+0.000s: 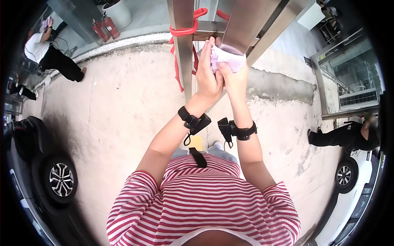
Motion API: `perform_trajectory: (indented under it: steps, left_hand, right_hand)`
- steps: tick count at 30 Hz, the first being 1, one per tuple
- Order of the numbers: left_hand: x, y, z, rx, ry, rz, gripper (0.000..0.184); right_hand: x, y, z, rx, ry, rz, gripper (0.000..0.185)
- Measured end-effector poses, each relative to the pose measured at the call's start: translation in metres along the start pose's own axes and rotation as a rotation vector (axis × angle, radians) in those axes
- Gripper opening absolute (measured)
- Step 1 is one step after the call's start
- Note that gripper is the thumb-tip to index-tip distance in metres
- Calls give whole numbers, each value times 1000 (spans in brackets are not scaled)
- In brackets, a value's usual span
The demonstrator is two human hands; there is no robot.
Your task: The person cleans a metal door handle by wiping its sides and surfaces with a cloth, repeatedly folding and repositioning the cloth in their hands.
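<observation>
A pale purple cloth (230, 60), fuzzy in texture, is bunched up against a brushed metal door frame (246, 24). My right hand (236, 80) grips it from the near side, thumb pressed on top. Beside it, my left hand (208, 80) is held flat with the fingers stretched out along the cloth's left edge, next to the upright metal post (183, 53). The two hands touch or nearly touch near the thumbs. A red strap (184, 31) is wound around the post above my left hand, its end hanging down.
Two fire extinguishers (106, 28) and a white planter (119, 12) stand behind glass at upper left. A person in white (39, 47) holds a cloth at left. Another person in black (344, 135) stands at right. Parked cars (24, 139) flank both sides.
</observation>
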State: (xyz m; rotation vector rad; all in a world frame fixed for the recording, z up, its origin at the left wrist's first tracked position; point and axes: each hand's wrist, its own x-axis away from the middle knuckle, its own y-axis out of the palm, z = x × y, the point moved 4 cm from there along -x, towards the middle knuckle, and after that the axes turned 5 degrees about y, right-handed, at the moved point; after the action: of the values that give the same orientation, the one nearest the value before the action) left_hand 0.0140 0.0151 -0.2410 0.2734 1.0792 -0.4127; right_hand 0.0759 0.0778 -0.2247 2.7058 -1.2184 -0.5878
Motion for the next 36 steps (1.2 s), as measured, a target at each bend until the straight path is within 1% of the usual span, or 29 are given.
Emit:
perform_trajectory:
  steps: [3,4,5,7,10,12,13,14,17,18,19,20,21,22,23,25,26,29,30,31,32,33,34,35,36]
  left_hand:
    - [14,0,-10,-28,69,23,55]
    - [19,0,-13,-52,49,23,56]
    - [25,0,-17,-74,76,49,55]
    - [38,3,-24,-108,159,71,55]
    - [62,5,-36,-130,150,76,57]
    - [87,2,-48,-81,50,35,61]
    - [97,1,-54,-52,13,11,63]
    - [100,0,-53,52,-69,-31,70]
    - [113,-5,-50,146,-295,-117,71]
    - [109,-8,-43,28,-311,-145,66]
    - [107,-9,-35,1,-323,-160,57]
    - [102,-15,-28,-30,-311,-150,54]
    - [93,-14,-23,-46,-289,-146,51]
    - [84,-15,-17,-97,-237,-129,49]
    - [65,-18,1,-205,-175,-72,49]
    - [37,-21,21,-155,-200,-5,48]
    - [27,-19,24,-45,-295,36,48]
    - [15,-9,13,253,-475,123,49]
    - [25,-6,5,257,-548,101,51]
    - [36,-3,-4,261,-621,77,54]
    - [33,0,-14,273,-582,48,62]
    - [32,3,-23,286,-544,19,71]
    - [30,6,-31,300,-505,-9,81]
    - [9,6,-18,244,-336,135,72]
    - [16,6,-22,250,-380,111,71]
  right_hand:
    - [-4,-5,18,-108,-10,-76,72]
    - [-5,-8,23,-74,63,-103,80]
    - [-6,-12,29,-30,98,-139,87]
    - [-6,-19,43,-76,133,-193,89]
    - [-1,-30,66,-84,254,-230,91]
    - [12,-33,83,-66,286,-222,93]
    - [16,-33,91,-59,263,-212,96]
    - [20,-32,95,-53,238,-197,99]
    - [28,-35,102,-28,168,-202,104]
    - [29,-31,93,-52,180,-208,103]
    - [32,-27,88,-71,202,-220,102]
    - [33,-25,87,-68,176,-203,99]
    - [31,-20,78,-107,161,-177,99]
    - [26,-19,67,-94,101,-150,98]
    - [21,-17,56,-80,43,-126,97]
    - [12,-9,26,-50,-83,-95,96]
    - [9,-5,15,-14,-147,-39,86]
    - [6,7,-11,-5,-145,-42,72]
    - [7,6,-9,18,-158,-7,59]
    - [11,3,-5,15,-112,1,59]
    - [6,1,-2,6,-101,-15,59]
    - [-2,-4,16,-41,-128,-15,69]
    - [-11,-7,28,-50,-178,15,83]
    - [-10,-10,34,-53,-151,37,88]
    - [-9,-14,40,-57,-123,58,93]
